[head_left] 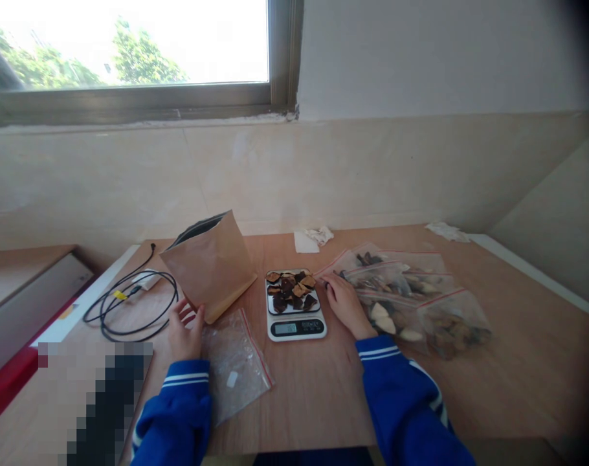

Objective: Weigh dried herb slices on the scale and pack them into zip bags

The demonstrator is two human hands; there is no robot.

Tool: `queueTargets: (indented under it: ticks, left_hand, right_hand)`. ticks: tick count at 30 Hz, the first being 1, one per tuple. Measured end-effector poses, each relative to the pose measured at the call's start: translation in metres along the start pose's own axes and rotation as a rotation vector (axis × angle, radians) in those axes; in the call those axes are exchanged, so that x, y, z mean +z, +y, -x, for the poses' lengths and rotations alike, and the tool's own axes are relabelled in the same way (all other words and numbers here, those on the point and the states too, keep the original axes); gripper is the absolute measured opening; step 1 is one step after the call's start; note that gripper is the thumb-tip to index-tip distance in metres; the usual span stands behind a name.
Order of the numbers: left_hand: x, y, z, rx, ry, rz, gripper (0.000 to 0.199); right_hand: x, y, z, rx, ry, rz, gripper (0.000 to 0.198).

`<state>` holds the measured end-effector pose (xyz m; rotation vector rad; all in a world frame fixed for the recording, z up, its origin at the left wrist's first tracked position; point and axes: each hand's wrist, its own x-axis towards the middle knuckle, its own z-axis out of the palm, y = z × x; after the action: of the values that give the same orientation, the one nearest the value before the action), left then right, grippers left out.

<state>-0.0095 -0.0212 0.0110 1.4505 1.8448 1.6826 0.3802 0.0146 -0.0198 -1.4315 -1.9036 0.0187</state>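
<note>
A small white kitchen scale (297,329) with a lit display sits mid-table. Dark-edged dried slices (290,289), brown inside, cover its weighing plate. Just right of it rests my right hand (344,301), fingers stretched towards the scale's edge and nothing visible in them. My left hand (186,331) is at the lower left corner of a brown paper bag (217,268), its fingers loosely bent and apart. That bag stands tilted with its dark-lined mouth gaping. Beneath it, beside my left wrist, a clear zip bag (236,369) with a small white label lies flat.
Several clear zip bags (406,291) of dried pieces overlap on the right. White tissues (314,239) lie by the wall, below a window (129,97). On the left are a coiled black cable (107,304), a white adapter (146,279) and a blurred-out dark object (110,401).
</note>
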Motion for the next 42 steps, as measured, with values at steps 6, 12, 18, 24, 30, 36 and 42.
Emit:
queueTargets:
  ticks: [6, 12, 18, 24, 30, 36, 42]
  left_hand:
    - [-0.001, 0.012, 0.005, 0.236, 0.229, -0.094, 0.05]
    - [-0.015, 0.037, 0.019, 0.416, 0.165, -0.152, 0.015]
    - [-0.02, 0.033, 0.053, 0.435, -0.595, -0.396, 0.042]
    - [-0.013, 0.014, 0.084, 0.427, -0.621, -0.51, 0.058]
    - [-0.012, 0.018, 0.084, 0.358, -0.588, -0.472, 0.04]
    - [-0.014, 0.029, 0.085, 0.409, -0.515, -0.344, 0.043]
    - [-0.014, 0.035, 0.084, 0.532, -0.464, -0.337, 0.043]
  right_hand:
    - [0.001, -0.003, 0.001, 0.004, 0.009, 0.018, 0.039]
    - [0.001, -0.003, 0.0, 0.026, 0.003, 0.042, 0.037]
    - [0.001, -0.004, 0.001, 0.023, 0.01, 0.041, 0.038]
    - [-0.003, -0.011, 0.0, 0.036, 0.062, 0.028, 0.04]
    - [-0.019, -0.025, 0.002, 0.102, 0.217, 0.139, 0.031]
    - [-0.024, -0.027, 0.006, 0.106, 0.293, 0.044, 0.027]
    - [-0.021, -0.027, 0.006, 0.123, 0.336, -0.096, 0.026]
